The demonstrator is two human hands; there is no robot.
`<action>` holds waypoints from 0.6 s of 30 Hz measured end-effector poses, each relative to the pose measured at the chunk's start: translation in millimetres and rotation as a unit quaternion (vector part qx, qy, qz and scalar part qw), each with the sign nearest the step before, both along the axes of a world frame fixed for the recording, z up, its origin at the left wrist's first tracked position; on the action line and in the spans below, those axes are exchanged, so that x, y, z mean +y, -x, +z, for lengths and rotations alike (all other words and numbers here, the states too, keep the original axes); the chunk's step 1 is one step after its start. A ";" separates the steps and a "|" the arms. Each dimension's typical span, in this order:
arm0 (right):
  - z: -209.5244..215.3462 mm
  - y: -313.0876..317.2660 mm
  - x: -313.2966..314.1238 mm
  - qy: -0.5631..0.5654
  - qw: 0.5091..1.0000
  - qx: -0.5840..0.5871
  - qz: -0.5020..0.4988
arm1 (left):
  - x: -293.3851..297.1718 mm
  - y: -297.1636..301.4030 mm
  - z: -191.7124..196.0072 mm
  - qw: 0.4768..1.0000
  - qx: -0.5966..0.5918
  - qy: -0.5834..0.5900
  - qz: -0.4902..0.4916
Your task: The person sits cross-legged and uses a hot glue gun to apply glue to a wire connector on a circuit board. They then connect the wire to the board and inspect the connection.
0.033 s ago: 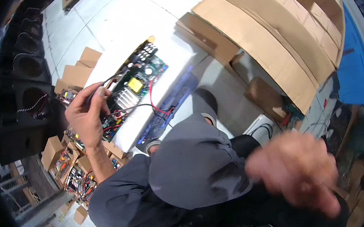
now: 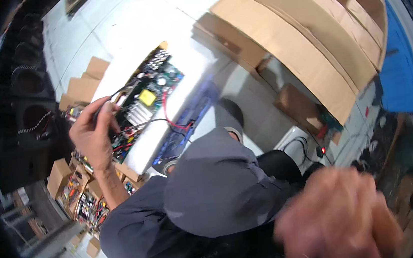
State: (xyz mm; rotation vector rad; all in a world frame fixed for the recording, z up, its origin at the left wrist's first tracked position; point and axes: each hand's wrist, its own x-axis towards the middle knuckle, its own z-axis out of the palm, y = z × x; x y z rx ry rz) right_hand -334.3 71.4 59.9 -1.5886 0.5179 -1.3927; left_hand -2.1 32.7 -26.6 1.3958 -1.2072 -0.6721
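Observation:
My left hand [image 2: 93,139] is closed in a pinch at the edge of a green circuit board [image 2: 145,82], with a black cable [image 2: 121,91] running from its fingers along the board. The board carries a yellow transformer [image 2: 147,97], a silver finned heatsink [image 2: 139,114] and several small parts. It rests on a white foam block [image 2: 182,87]. Red and black wires [image 2: 167,114] loop from the board over the foam's near side. My right hand [image 2: 339,216] is raised at the lower right, above my lap. Motion blurs its fingers, so I cannot see what they hold.
Black speaker boxes [image 2: 24,115] are stacked at the left. Below them lie cardboard pieces and several wired boards [image 2: 90,207]. Large cardboard boxes [image 2: 285,40] stand at the right. A power switch with a red light [image 2: 322,150] and black cords lies right of my knees.
My right hand has shifted down, and the red-lit switch now shows. My left hand keeps its pinch by the board. The whole view has moved slightly.

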 end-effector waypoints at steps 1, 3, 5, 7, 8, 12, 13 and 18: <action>12.4 -16.3 5.1 0.023 0.996 -0.070 0.045 | 2.3 -4.2 -2.7 1.000 0.010 -0.004 0.009; 26.4 -33.1 14.5 0.044 0.986 -0.153 0.046 | -2.9 -3.7 -3.6 1.000 0.013 -0.001 0.006; 30.0 -45.9 17.2 0.064 0.978 -0.192 0.051 | -3.4 -5.3 -4.7 1.000 0.001 -0.002 -0.003; 28.6 -50.1 16.2 0.063 0.974 -0.213 0.045 | -2.1 1.6 4.0 1.000 -0.015 -0.024 0.012; 24.5 -53.0 14.4 0.072 0.970 -0.229 0.028 | -7.0 -0.5 4.5 0.999 -0.027 -0.030 -0.009; 19.1 -57.0 13.7 0.086 0.966 -0.242 0.019 | -9.6 11.9 7.1 0.999 0.032 -0.012 -0.039; 25.2 -59.5 15.7 0.091 0.967 -0.238 0.031 | -11.3 8.3 8.0 0.999 0.039 -0.002 -0.033; 44.0 -57.4 25.1 0.079 0.970 -0.219 0.075 | -4.5 -2.1 4.2 1.000 0.000 -0.001 -0.008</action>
